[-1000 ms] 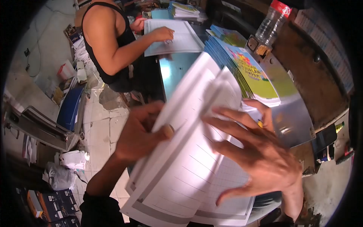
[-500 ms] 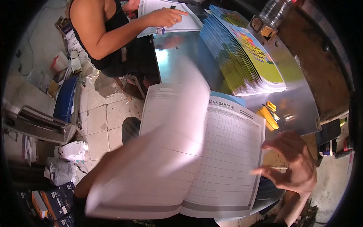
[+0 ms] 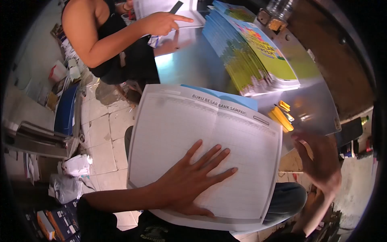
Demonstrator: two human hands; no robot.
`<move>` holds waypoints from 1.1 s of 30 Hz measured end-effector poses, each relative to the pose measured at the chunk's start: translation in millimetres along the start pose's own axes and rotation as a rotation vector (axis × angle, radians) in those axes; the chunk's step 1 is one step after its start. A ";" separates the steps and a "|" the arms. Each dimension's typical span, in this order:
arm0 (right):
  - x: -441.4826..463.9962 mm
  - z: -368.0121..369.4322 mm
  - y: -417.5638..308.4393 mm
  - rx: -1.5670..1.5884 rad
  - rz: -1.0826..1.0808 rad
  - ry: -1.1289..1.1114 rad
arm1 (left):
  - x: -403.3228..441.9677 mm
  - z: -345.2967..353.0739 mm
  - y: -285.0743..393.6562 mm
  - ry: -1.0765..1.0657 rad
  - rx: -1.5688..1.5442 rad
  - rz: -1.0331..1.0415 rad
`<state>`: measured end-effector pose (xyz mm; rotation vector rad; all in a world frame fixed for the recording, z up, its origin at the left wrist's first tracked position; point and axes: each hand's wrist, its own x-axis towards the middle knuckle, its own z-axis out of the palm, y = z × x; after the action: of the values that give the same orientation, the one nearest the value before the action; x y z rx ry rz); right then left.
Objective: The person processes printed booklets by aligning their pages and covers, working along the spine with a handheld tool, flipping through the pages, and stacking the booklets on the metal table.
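Observation:
A wide ledger book (image 3: 161, 121) lies open near my lap, its printed header reading "Buku Besar Bank Sampah". My left hand (image 3: 193, 177) rests on its pages with the fingers spread, across the lower middle near the fold. A blue cover edge (image 3: 238, 100) shows behind the book's top. My right hand (image 3: 320, 161) hovers off the right side of the book, close to the table's near edge. Its thumb and fingers are apart and hold nothing that I can see; some fingers are dim and slightly blurred.
A tall stack of colourful booklets (image 3: 258, 56) stands on the metal table (image 3: 181, 66). Small yellow tools (image 3: 282, 117) lie near the book's upper right corner. Across the table, another person's hand (image 3: 163, 23) is over an open book (image 3: 189, 8). A plastic bottle (image 3: 279, 9) stands behind.
The page that was swinging over in a blur now lies flat, and my left hand has come down on it. My right hand has moved slightly away from the book's edge.

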<state>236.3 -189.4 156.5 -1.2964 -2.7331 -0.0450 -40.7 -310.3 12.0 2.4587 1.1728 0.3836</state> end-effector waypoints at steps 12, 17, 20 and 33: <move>61.9 132.6 108.4 0.252 0.064 0.176 | 18.4 20.5 23.4 0.073 -0.043 -0.018; 45.7 87.1 100.5 0.918 0.321 0.061 | 15.5 3.0 17.4 0.082 0.018 -0.090; 39.5 72.6 60.6 1.120 0.202 -0.028 | 11.8 12.7 9.7 0.157 -0.019 -0.093; 55.4 106.0 -26.6 0.549 -0.286 -0.101 | 9.5 21.8 1.5 0.145 -0.121 -0.102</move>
<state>171.2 -155.4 58.4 -0.7725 -2.6969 0.7073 -25.1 -308.6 -5.9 2.2893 1.2877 0.5928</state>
